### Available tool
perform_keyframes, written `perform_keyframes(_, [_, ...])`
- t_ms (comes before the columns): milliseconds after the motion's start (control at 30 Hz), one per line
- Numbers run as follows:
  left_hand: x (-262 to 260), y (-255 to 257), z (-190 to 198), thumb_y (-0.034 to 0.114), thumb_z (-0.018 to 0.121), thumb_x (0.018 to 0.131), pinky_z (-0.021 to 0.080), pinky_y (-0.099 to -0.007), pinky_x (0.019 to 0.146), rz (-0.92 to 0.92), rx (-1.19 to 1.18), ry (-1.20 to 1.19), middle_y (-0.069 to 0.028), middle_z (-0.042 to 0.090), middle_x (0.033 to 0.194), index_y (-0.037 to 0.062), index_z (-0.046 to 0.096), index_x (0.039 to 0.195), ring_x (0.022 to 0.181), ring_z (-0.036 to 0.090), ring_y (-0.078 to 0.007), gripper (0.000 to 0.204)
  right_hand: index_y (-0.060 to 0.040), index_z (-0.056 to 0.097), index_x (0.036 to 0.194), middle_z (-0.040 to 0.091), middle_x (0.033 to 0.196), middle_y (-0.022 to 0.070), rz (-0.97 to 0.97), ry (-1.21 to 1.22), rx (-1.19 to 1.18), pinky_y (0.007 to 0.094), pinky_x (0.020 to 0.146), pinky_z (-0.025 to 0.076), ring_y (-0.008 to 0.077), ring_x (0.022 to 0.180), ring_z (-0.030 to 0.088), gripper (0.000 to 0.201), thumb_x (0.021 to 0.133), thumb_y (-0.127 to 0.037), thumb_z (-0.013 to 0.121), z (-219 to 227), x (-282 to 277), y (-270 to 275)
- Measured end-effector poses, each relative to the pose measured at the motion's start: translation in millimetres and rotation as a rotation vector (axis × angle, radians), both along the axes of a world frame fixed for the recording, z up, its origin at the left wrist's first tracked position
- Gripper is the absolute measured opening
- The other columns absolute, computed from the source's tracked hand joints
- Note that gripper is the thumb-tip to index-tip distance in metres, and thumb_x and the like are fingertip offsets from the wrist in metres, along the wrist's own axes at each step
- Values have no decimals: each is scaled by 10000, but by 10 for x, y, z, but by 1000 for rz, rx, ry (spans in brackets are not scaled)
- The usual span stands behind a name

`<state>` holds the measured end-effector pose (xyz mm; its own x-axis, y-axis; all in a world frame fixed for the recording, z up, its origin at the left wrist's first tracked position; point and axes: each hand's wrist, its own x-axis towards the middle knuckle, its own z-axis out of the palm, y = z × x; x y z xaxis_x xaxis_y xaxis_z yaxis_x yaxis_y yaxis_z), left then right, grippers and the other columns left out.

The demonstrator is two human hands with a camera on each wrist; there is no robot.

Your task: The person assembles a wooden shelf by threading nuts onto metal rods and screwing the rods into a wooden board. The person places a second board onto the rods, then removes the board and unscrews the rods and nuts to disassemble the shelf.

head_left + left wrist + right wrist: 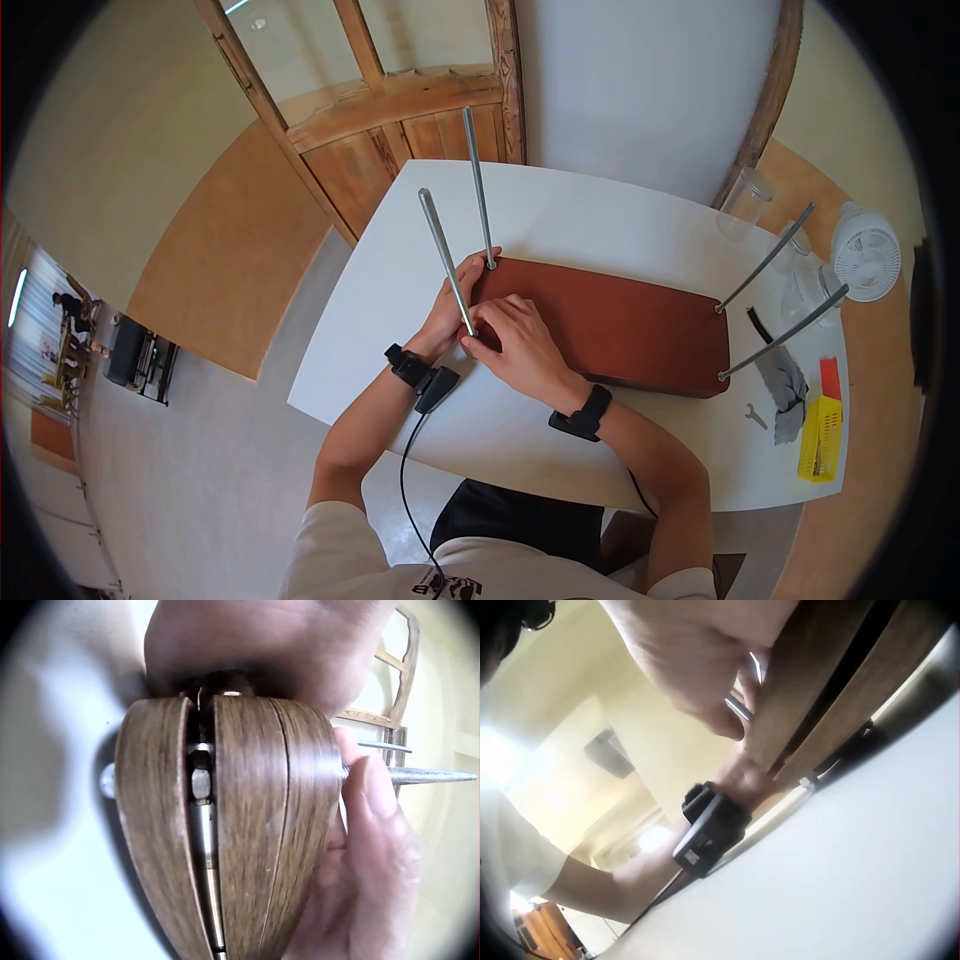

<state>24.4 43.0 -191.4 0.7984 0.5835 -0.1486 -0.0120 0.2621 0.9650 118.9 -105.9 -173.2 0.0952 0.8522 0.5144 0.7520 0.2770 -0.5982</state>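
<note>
A reddish-brown stack of wooden boards point(630, 325) lies across the white table point(360, 300). Metal threaded rods rise from its corners. My left hand point(452, 305) holds the stack's left end, fingers reaching to the far corner by the far-left rod point(478, 185). At the near-left rod point(445, 260), my right hand point(522, 342) pinches around the base with thumb and curled fingers. In the left wrist view a gap parts the wooden layers, with a hex nut point(201, 785) inside it. The right fingertips hide where that rod meets the top board.
Two more rods lean outward at the right end. Right of the stack lie a wrench point(757, 416), a grey cloth point(782, 378), a red piece point(830, 378) and a yellow basket point(820, 440). Clear jars point(745, 207) and a white fan point(866, 258) stand at the back right.
</note>
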Motion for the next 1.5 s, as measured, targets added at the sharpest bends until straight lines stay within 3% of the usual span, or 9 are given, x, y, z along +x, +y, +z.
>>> perform_keyframes(167, [62,31,-94,388,420,1125,553,-217,823,7,86,-120,-56,544,1432,78,496,1503,1061,617,-76,496,-51,603,1053,650,947,82,41,201,40,428,923,448,292,976,590,242,866,-115,744,23,-11,-11])
perform_keyframes(300, [20,13,-30,397,426,1122,546,-192,743,-14,60,-66,-50,546,1429,80,497,1503,991,624,-56,501,-69,643,1046,666,967,56,7,110,-10,404,945,446,251,974,593,201,882,-127,743,48,-7,-1])
perform_keyframes(800, [37,7,-49,441,421,1121,511,-200,832,22,74,-87,-62,547,1431,64,517,1482,1001,580,-36,531,-84,636,1102,670,965,51,51,100,72,410,952,432,264,987,599,262,863,-95,745,59,-7,-9])
perform_keyframes(867, [5,11,-31,445,420,1120,471,-230,975,-11,21,-49,-63,541,1448,63,515,1484,1187,541,-71,537,-85,637,1100,668,966,53,14,132,-13,409,949,433,271,976,603,267,857,-90,746,101,-9,-19])
perform_keyframes(967, [46,58,-101,364,431,1125,537,-266,944,12,142,-98,-54,548,1413,77,510,1491,1166,592,-114,472,-79,637,1102,668,968,53,37,18,-14,411,947,436,272,977,605,272,855,-95,750,-25,-6,33])
perform_keyframes(1367, [7,19,-26,405,437,1119,491,-293,1042,-18,37,-84,-67,549,1423,72,496,1500,1287,526,-134,509,-74,591,1073,658,930,69,53,144,109,425,930,442,282,946,615,256,873,-112,745,76,-22,-2])
perform_keyframes(1400, [10,34,-41,405,433,1121,547,-251,890,-11,114,-72,-48,563,1404,75,491,1502,1057,624,-85,507,-74,591,1073,658,930,69,57,146,106,425,930,442,282,946,615,256,873,-112,745,103,-27,-9])
perform_keyframes(1433, [-4,33,-38,405,433,1121,547,-251,890,-8,111,-70,-48,563,1404,75,491,1502,1057,624,-85,507,-74,588,1081,661,937,71,41,119,57,426,933,443,282,951,616,257,878,-113,741,128,-28,-12])
perform_keyframes(1500, [-31,16,12,403,426,1124,514,-184,604,-46,28,-91,-6,611,1298,83,493,1499,688,582,-15,497,-75,586,1088,665,944,73,28,92,8,427,936,444,281,956,617,258,883,-114,738,94,-29,4])
